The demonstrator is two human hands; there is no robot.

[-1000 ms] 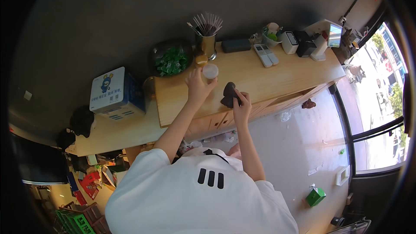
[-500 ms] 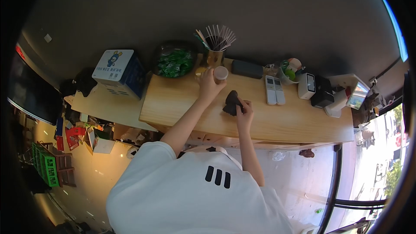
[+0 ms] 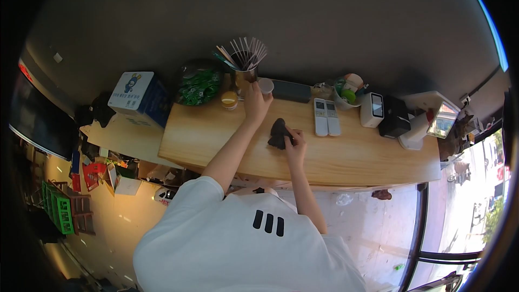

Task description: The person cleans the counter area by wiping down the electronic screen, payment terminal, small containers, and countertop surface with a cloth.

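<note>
My left hand (image 3: 256,107) is closed around a small round container with a whitish top (image 3: 265,85), near the back of the wooden table (image 3: 216,140). Whether its base touches the tabletop cannot be made out. To the left of that hand stands a small jar with a yellow-orange and white top (image 3: 229,100). Right behind it is a metallic cup (image 3: 244,80) full of thin sticks or straws. My right hand (image 3: 295,147) grips a crumpled dark grey cloth (image 3: 279,134), which rests on or just over the tabletop in front of me.
A dark long case (image 3: 291,91) lies along the back wall. Two white remote controls (image 3: 326,117), a bowl with green items (image 3: 348,95), a white device (image 3: 372,110) and a screen stand (image 3: 414,134) occupy the right. Leftward are a bowl of green packets (image 3: 198,87) and a blue-white box (image 3: 138,97).
The view has shifted a little. My left hand has moved the container slightly toward the back, beside the dark case, and the yellow-topped jar now shows fully. My right hand still grips the cloth.
</note>
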